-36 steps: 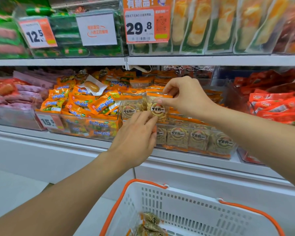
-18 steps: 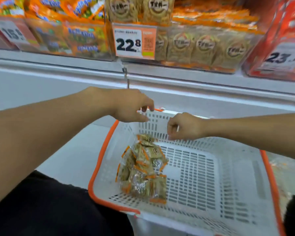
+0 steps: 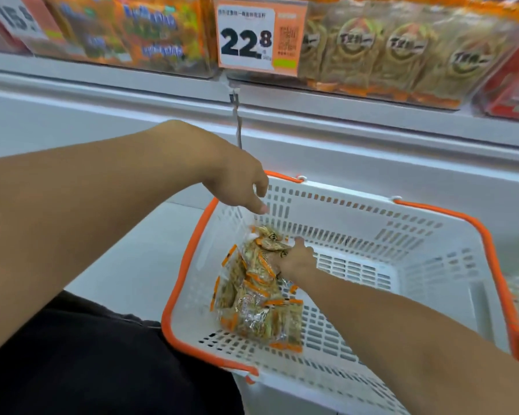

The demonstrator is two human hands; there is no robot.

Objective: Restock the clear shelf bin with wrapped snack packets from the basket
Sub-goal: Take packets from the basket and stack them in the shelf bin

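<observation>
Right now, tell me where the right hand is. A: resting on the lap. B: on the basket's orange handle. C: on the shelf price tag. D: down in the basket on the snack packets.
D: the right hand is down inside the basket, its fingers on top of the snack packets.

- The basket [image 3: 450, 274] stands below the shelf [image 3: 342, 115], in front of it.
- The snack packets [image 3: 258, 298] lie in a heap in the basket's left part.
- The clear shelf bin [image 3: 402, 55] sits on the shelf, above the basket.
- The price tag [image 3: 259, 37] hangs at the bin's left front.
</observation>
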